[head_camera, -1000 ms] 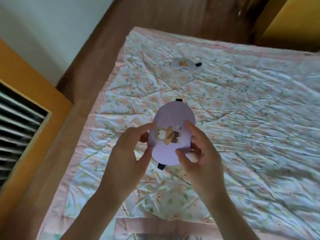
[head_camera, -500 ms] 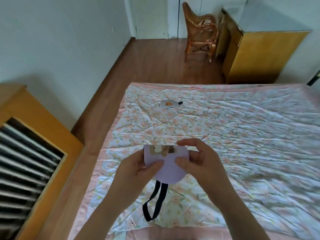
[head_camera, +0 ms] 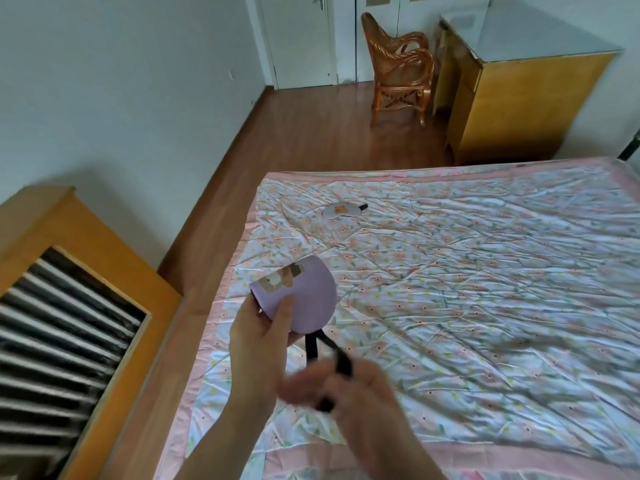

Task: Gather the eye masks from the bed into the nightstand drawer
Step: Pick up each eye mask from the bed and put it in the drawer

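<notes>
Half a second ago both hands pinched the folded purple eye mask [head_camera: 304,299] from either side; since then the right hand [head_camera: 349,386] has dropped away from the fabric to the black strap [head_camera: 325,344], and the mask has tipped toward the left. It is folded in half, with a tan and white patch along its upper edge, and it is held up over the near left part of the bed [head_camera: 467,306]. The left hand [head_camera: 259,337] grips it from below, thumb pressed across the front and fingers behind. The strap hangs from the lower edge of the mask and runs into the right hand, which is blurred; its fingers look curled around the strap.

A second eye mask [head_camera: 341,210], pale with an orange mark and a black strap end, lies flat on the flowered quilt near the far left corner of the bed, well apart from the hands. Left of the bed stands a wooden unit with dark slats [head_camera: 65,323]. Across the wooden floor [head_camera: 311,133] are a wicker chair [head_camera: 398,71] and, just beside it, a yellow cabinet [head_camera: 519,98] against the wall.
</notes>
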